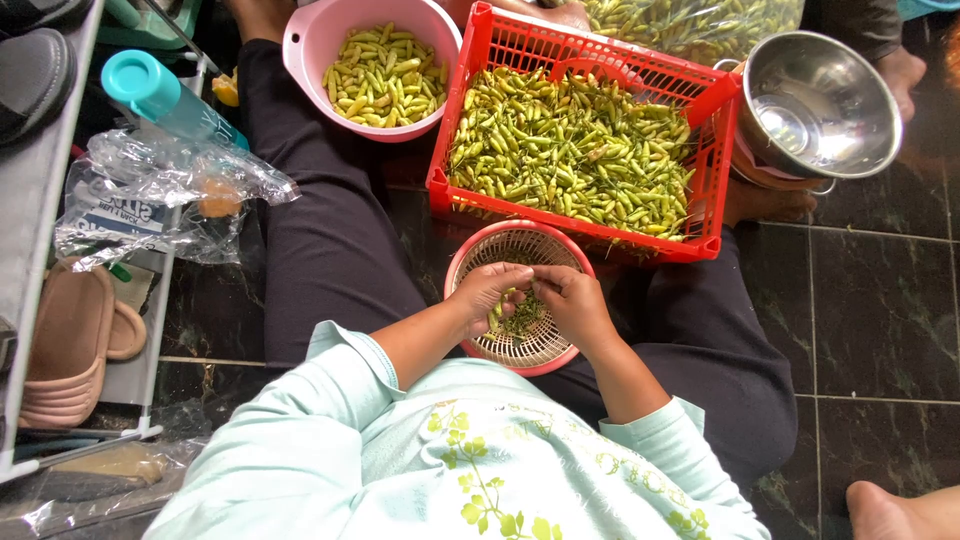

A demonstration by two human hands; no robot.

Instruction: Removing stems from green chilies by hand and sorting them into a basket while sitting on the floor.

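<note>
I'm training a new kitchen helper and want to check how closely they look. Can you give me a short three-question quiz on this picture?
1. True or false: both hands, left hand and right hand, are over the small round strainer basket.
2. Which container holds the largest heap of green chillies?
A. pink bowl
B. red crate
C. steel bowl
3. Fill in: the steel bowl looks ____ inside.

Key:
1. True
2. B
3. empty
</note>
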